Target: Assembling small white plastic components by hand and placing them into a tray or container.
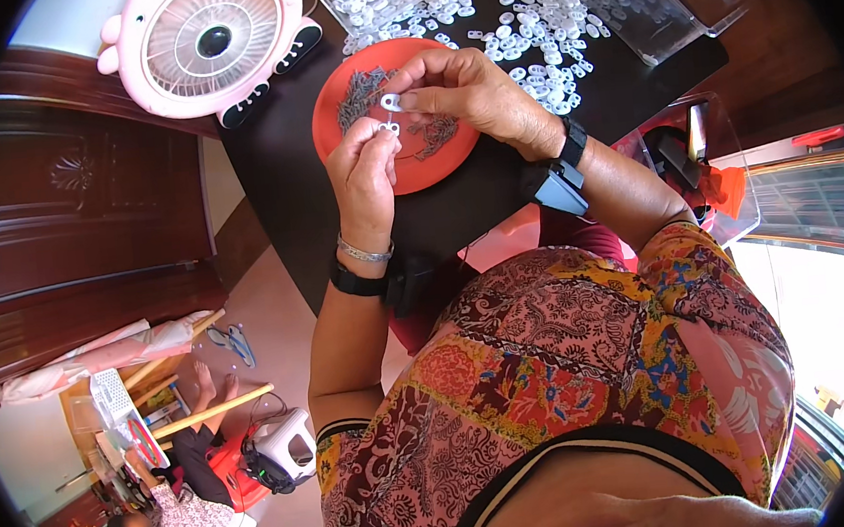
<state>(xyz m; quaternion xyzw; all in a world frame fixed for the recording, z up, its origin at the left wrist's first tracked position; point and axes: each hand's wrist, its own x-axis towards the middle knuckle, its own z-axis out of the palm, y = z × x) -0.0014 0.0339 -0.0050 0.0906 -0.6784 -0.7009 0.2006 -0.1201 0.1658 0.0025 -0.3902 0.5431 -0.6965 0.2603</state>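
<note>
White oval (391,103), plastic-looking and holed, sits in the right grip (472,88).

Seeing smooth white plastic on the held tab (392,101) and loose tabs (545,34) toward far edge of smooth dark table (467,204), satin orange plastic on plate (414,176), dull grey metal-looking pins (359,98) in it, glossy pink plastic on fan (135,63) at far left corner.

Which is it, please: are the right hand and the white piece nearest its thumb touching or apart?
Touching: the head view shows the right hand gripping the white piece, its end jutting past the thumb.
</note>
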